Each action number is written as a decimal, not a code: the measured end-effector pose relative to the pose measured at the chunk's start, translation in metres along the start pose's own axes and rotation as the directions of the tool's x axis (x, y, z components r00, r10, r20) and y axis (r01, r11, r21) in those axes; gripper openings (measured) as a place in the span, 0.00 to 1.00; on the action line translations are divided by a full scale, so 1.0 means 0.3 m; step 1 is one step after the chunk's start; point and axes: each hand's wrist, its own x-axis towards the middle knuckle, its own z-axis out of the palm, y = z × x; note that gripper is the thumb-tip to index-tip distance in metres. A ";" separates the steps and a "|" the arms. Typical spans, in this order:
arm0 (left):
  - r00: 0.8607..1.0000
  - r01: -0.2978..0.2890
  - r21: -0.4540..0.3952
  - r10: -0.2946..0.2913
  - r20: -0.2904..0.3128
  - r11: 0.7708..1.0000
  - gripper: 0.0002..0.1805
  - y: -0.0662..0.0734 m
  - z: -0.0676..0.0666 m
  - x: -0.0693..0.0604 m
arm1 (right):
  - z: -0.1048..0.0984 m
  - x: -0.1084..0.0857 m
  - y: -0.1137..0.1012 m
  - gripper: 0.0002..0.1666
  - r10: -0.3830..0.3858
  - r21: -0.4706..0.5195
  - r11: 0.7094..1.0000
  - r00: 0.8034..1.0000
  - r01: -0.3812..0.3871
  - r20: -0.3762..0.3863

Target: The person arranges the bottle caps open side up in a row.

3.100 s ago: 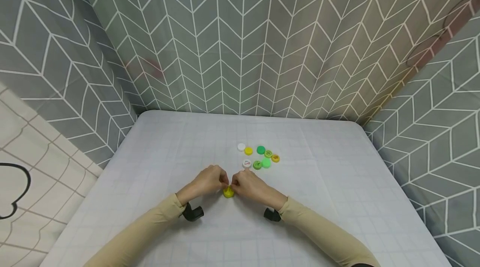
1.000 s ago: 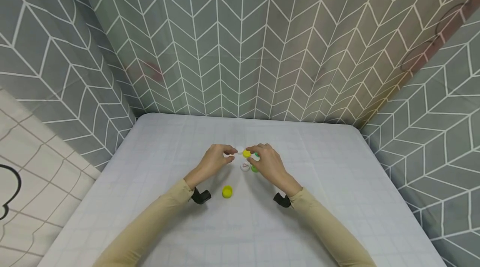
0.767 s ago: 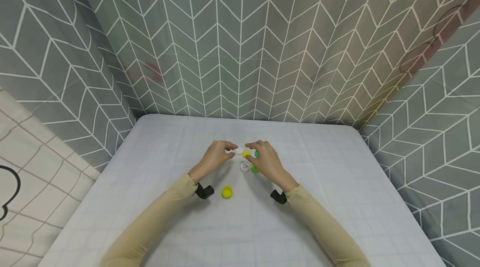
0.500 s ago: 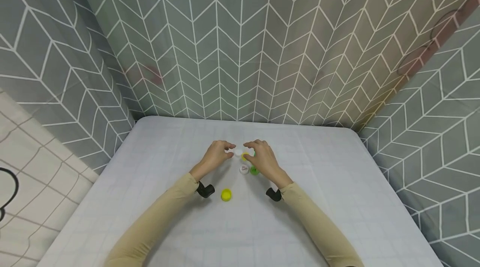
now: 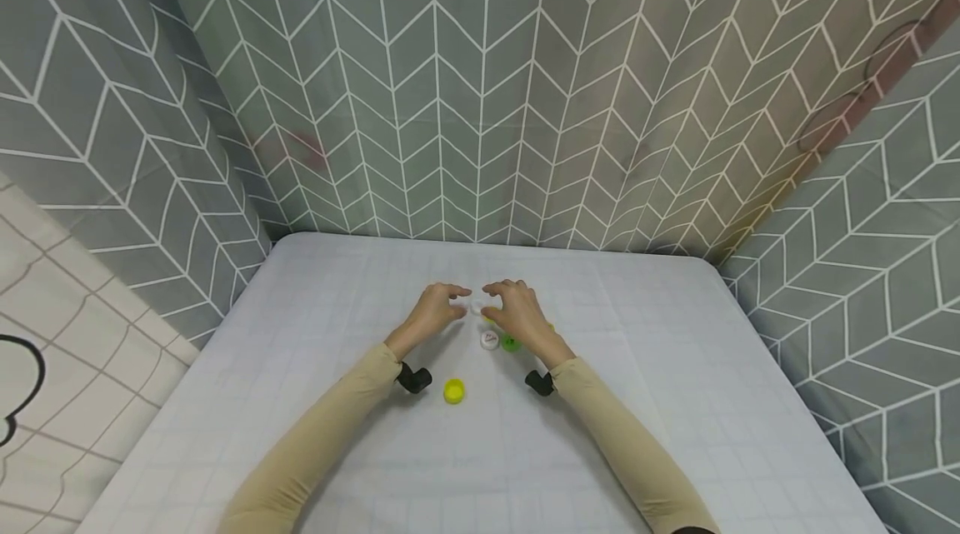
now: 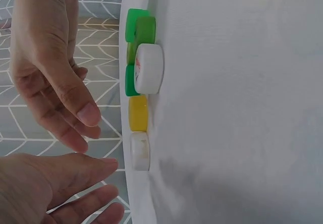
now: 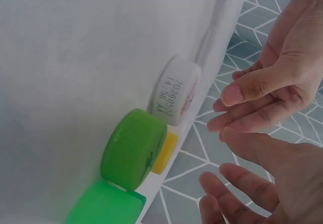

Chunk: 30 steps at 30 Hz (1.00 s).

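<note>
My left hand (image 5: 431,309) hovers over the table with its fingers spread apart from the thumb. Facing it, my right hand (image 5: 519,311) is held the same way, and neither holds anything. Below and between them lies a white bottle cap (image 5: 477,306). A printed white cap (image 5: 490,340) and a green cap (image 5: 511,343) sit just in front of the right hand. In the left wrist view a yellow cap (image 6: 138,114) stands beside the plain white one. The right hand covers most of the other caps in the head view. Nearer to me lies another yellow cap (image 5: 453,391).
A white cloth covers the table (image 5: 360,284). Patterned grey curtains (image 5: 465,101) enclose its back and sides. A bright green cap (image 7: 108,206) touches the green one in the right wrist view. Black wrist cameras (image 5: 414,378) hang under both sleeves.
Both hands have left the near yellow cap, which their fingers were touching, and moved forward over the group of caps. Lately the right hand has shifted slightly left. That yellow cap stays put.
</note>
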 end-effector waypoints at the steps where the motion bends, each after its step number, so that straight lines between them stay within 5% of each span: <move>1: 1.000 -0.001 -0.002 0.001 0.001 1.000 0.21 -0.003 0.005 0.002 | 0.003 0.002 -0.001 0.23 0.002 -0.006 1.000 1.000 -0.002 0.008; 30: 0.999 -0.029 0.035 0.028 0.032 0.999 0.18 -0.021 0.072 0.027 | 0.054 0.031 0.016 0.22 0.064 -0.010 0.998 0.987 -0.064 0.148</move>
